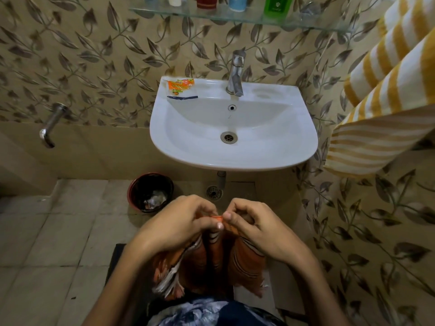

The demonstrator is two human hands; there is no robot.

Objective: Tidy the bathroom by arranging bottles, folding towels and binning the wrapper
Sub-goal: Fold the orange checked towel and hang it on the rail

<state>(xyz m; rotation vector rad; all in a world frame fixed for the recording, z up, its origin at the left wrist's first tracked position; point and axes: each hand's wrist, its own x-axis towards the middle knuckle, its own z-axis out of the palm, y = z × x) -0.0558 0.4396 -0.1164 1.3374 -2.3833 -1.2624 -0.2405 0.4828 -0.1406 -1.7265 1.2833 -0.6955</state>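
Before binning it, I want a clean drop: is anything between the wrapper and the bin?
Nothing visible. The wrapper lies on the sink's back left corner; the bin stands open below left.

One head-worn view looks steeply down and forward; hands (219, 222) nearest (wide-angle), sink (235, 161) and wall beyond.

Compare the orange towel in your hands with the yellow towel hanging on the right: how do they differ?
The orange towel is pinched at its top edge by the left hand and the right hand; the yellow towel hangs untouched. The orange towel is gathered in folds; the yellow towel drapes in broad flat panels. Both are striped.
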